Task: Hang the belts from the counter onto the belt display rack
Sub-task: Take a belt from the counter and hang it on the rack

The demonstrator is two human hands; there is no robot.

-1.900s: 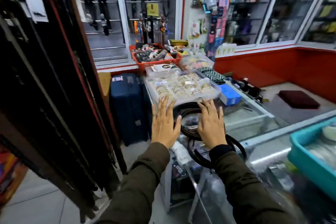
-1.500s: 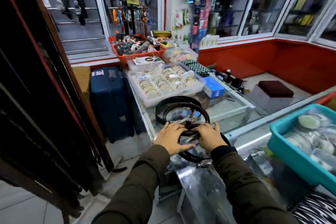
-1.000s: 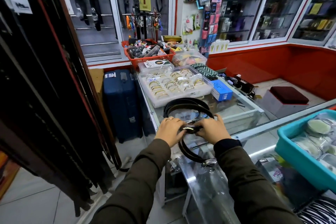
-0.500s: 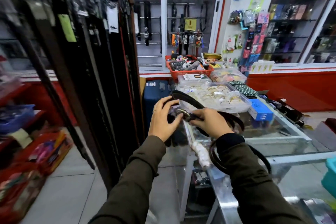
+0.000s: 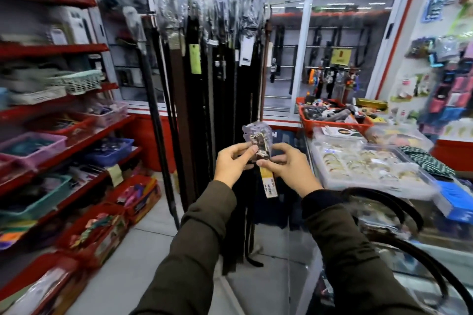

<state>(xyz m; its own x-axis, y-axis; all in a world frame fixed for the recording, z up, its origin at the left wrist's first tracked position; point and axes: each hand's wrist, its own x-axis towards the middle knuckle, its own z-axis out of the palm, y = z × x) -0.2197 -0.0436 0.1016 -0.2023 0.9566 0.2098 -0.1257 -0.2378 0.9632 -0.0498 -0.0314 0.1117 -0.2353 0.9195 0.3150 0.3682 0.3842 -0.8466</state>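
Both hands, left [image 5: 231, 164] and right [image 5: 289, 167], pinch the belt [image 5: 259, 144] by its wrapped buckle end, fingers closed, strap hanging free, held up facing the rack [image 5: 204, 41] for hooking; more belts [image 5: 399, 215] lie on the desk [image 5: 435, 261].

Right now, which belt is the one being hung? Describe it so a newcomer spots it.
Find the belt rack in the middle of the shop. Just before it, both hands pinch a belt at its plastic-wrapped buckle. It alone carries a yellow tag below the buckle.
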